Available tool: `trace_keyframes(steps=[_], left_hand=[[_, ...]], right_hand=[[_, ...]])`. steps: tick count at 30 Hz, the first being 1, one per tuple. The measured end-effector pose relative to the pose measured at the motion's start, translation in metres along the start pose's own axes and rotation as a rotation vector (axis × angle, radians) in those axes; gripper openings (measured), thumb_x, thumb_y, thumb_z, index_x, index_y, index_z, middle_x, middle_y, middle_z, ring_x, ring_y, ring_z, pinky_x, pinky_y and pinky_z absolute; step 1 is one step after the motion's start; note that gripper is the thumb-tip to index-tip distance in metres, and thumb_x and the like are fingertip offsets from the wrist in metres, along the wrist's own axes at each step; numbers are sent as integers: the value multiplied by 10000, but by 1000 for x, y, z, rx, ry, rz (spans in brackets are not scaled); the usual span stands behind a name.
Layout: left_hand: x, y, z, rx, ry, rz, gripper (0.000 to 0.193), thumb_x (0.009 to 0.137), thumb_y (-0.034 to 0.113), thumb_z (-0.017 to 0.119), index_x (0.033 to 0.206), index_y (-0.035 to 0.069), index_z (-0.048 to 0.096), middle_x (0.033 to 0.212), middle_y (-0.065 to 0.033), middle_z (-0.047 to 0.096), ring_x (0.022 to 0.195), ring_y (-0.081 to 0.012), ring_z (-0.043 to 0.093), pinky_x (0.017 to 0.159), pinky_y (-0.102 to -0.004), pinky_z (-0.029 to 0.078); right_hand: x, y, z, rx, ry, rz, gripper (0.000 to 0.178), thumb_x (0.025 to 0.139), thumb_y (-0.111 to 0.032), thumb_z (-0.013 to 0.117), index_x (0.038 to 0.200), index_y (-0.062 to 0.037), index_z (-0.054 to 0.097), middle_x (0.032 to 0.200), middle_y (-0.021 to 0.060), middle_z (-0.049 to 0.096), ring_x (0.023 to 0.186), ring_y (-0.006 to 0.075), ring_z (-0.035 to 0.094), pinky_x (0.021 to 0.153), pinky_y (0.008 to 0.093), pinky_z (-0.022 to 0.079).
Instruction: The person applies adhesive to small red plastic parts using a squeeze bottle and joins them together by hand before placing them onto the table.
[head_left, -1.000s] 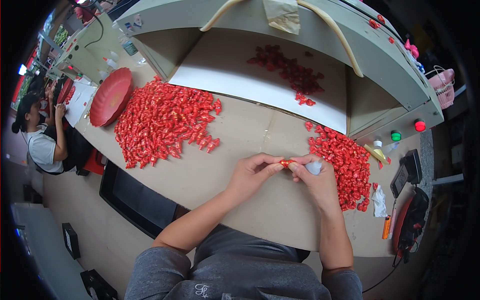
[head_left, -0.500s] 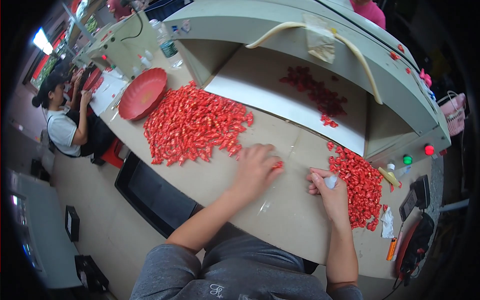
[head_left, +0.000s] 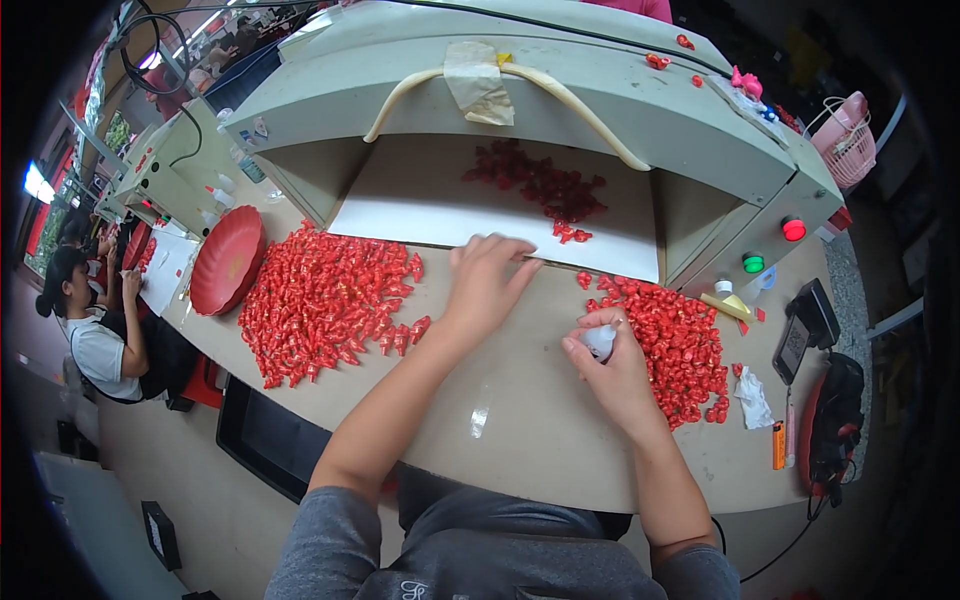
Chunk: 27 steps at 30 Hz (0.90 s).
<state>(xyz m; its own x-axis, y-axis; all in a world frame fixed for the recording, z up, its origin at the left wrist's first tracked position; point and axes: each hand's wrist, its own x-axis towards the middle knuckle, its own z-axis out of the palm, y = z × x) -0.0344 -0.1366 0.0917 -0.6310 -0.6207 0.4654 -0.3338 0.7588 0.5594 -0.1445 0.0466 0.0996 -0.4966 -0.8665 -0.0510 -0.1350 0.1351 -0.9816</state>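
Observation:
My left hand (head_left: 488, 282) reaches to the front edge of the white board (head_left: 400, 213) in the grey booth. Its thumb and fingers are apart, and no red piece shows between them. In my right hand (head_left: 622, 362) is a small white squeeze bottle (head_left: 600, 342), gripped by curled fingers. That hand hovers beside a pile of small red pieces (head_left: 690, 355) on the right. A larger heap of red, gold-marked pieces (head_left: 320, 300) lies to the left of my left hand. Inside the booth more red pieces (head_left: 540, 185) rest in a band on the board.
The booth (head_left: 300, 110) has a cream tube taped on its front and red and green buttons. A red bowl (head_left: 228, 262) stands at the far left. Phone (head_left: 792, 350), tissue (head_left: 753, 398) and orange box (head_left: 778, 445) lie right. A person (head_left: 95, 320) sits further left.
My left hand has moved forward from the tabletop to the booth's front edge; the red piece at its fingertips is no longer visible. My right hand still holds the bottle. The view has shifted.

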Motion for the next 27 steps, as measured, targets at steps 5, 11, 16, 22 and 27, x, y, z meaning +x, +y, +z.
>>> trace_keyframes(steps=[5,11,16,22,27], left_hand=[[45,-3,55,60,32,18,221,793,247,718,973,118,708,886,-34,637,922,-224,546,823,-380,335],[28,-4,52,-122,59,29,185,834,222,693,979,109,708,890,-59,644,872,-214,558,795,-368,401],[-33,24,3,-1083,-216,-564,270,922,206,626,1159,76,621,944,-34,638,819,-138,566,765,-291,473],[-97,21,-10,-1754,-212,-759,271,961,161,559,1226,103,564,991,-40,612,854,-128,565,779,-285,490],[-108,18,-12,-2009,-185,-867,230,969,200,546,1179,109,571,967,-47,605,869,-137,570,790,-295,495]], right_hand=[[1,-1,-1,79,39,-33,269,869,-128,695,1021,-27,496,892,36,628,769,70,574,653,233,465],[0,-4,-14,195,75,-64,291,900,-198,672,1072,-13,528,876,17,597,749,50,544,615,200,434],[-7,-15,-12,333,101,-168,261,983,-296,530,1038,-41,517,807,1,541,688,54,492,592,202,394],[-14,-17,-6,380,110,-247,258,925,-284,642,974,-51,542,832,-9,548,707,38,473,634,191,390],[-17,-11,-3,245,155,-256,280,861,-251,729,950,-37,570,809,-8,582,694,45,490,622,203,408]])
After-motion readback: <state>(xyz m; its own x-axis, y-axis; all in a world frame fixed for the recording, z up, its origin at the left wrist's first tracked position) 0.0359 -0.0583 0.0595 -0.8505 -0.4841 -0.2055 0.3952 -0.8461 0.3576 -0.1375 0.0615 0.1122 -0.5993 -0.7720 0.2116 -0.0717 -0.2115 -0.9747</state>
